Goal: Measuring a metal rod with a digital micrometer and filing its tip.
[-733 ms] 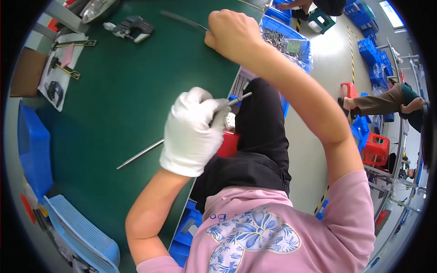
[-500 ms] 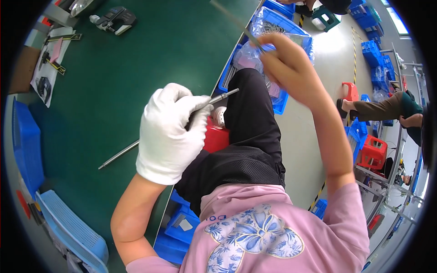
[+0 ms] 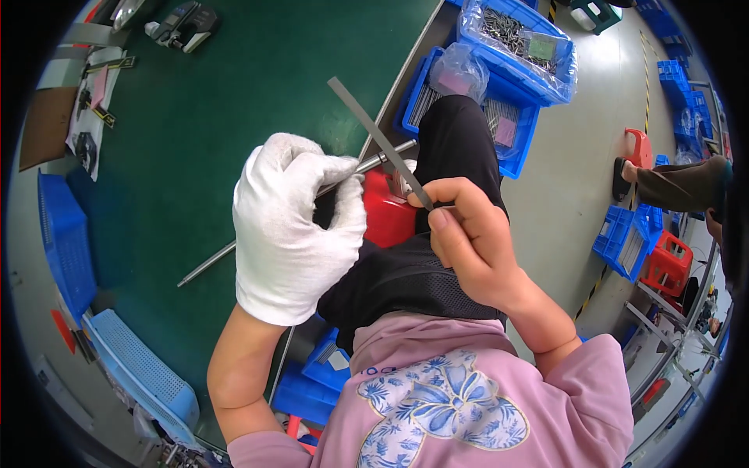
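Note:
My left hand (image 3: 289,226), in a white glove, is closed round a thin steel rod (image 3: 207,263). The rod slants over the edge of the green table; its long end points down left, and its stepped tip pokes out past my thumb and fingers. My bare right hand (image 3: 477,242) pinches one end of a flat grey metal strip (image 3: 365,118), shaped like a narrow file. That strip slopes up to the left and crosses the rod near its stepped tip. Whether the two touch, I cannot tell.
On the green table (image 3: 195,140) lies a dark micrometer (image 3: 183,27). Light blue baskets (image 3: 144,374) stand at its left edge. Blue bins (image 3: 519,82) of metal parts and rods sit beyond my knee. A red stool (image 3: 388,209) is beneath. Another person's leg (image 3: 679,185) shows at right.
My right hand has come down and toward me from above the bins, bringing the strip across the rod. My left hand keeps its hold with little movement. The view has shifted slightly.

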